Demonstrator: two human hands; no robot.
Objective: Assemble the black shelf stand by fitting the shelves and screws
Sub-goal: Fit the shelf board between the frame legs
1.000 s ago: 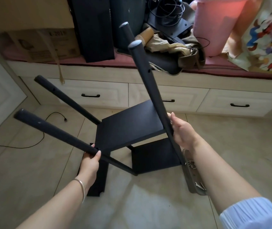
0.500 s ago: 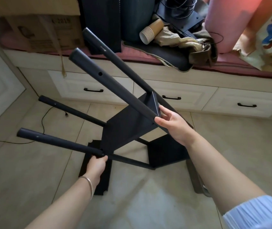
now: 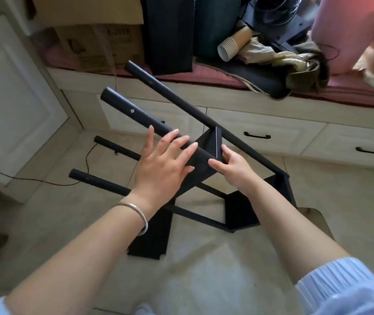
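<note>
Tilted at frame centre over the floor [image 3: 45, 219]: black shelf stand [image 3: 206, 160], poles pointing upper left. Left hand [image 3: 162, 164] laid flat, fingers spread apart across the near upper pole [image 3: 136, 114]. Right hand [image 3: 233, 165] pinched together on the shelf [image 3: 213, 142] corner.

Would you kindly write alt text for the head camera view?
Both hands steady a half-built black shelf stand tipped over on a tiled floor: the left hand lies open over one leg, the right hand pinches a shelf edge.
</note>
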